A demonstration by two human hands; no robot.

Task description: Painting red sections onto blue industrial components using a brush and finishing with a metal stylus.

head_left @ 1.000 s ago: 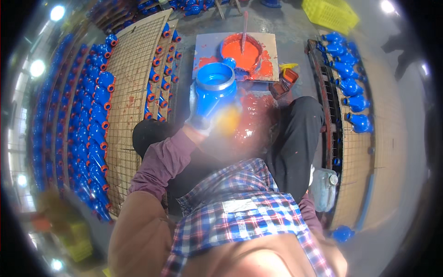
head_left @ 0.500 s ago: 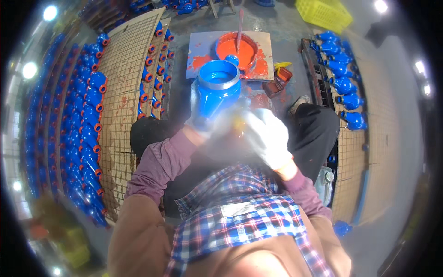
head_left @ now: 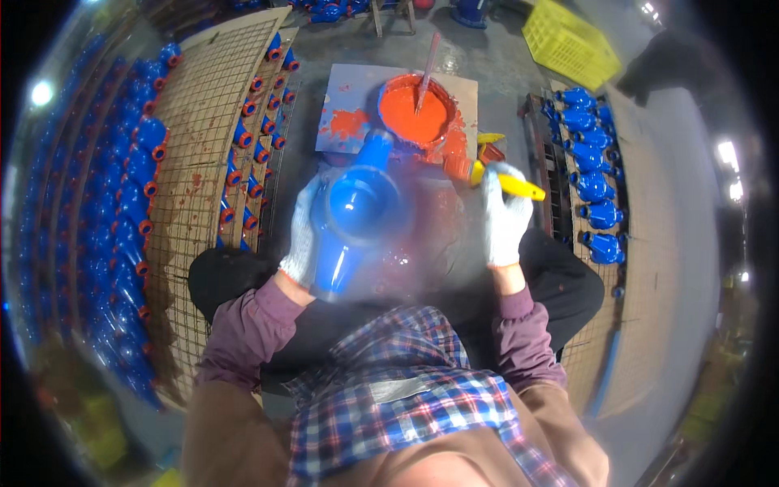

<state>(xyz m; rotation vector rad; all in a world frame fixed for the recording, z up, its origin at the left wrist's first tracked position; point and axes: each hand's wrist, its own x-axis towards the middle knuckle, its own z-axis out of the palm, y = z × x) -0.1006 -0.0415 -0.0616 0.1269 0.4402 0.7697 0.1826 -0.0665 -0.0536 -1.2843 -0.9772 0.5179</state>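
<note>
Stacked blue pieces with red rims [head_left: 134, 219] fill the left side of the frame, in long rows. A plaid apron [head_left: 406, 422] covers the person's front at bottom centre. A wire-gridded panel [head_left: 203, 154] stands just right of the stacks, and a brown board [head_left: 649, 276] runs down the right side, a line of blue pieces [head_left: 596, 187] along its inner edge. At upper centre lies a paint-smeared sheet [head_left: 341, 93]. The blue fitting [head_left: 357, 215], partly blurred, is left of centre, its wide round mouth facing up. A yellow crate [head_left: 564, 49] sits at upper right. The round paint container [head_left: 414, 114], full of orange-red paint, rests on the sheet. The gloved left hand [head_left: 302, 235] grasps the fitting from its left side. The gloved right hand [head_left: 507, 215], right of centre, is closed around the yellow handle of a brush [head_left: 519, 187], whose orange-red bristles point left. A slim stick [head_left: 429, 65] leans in the container.
</note>
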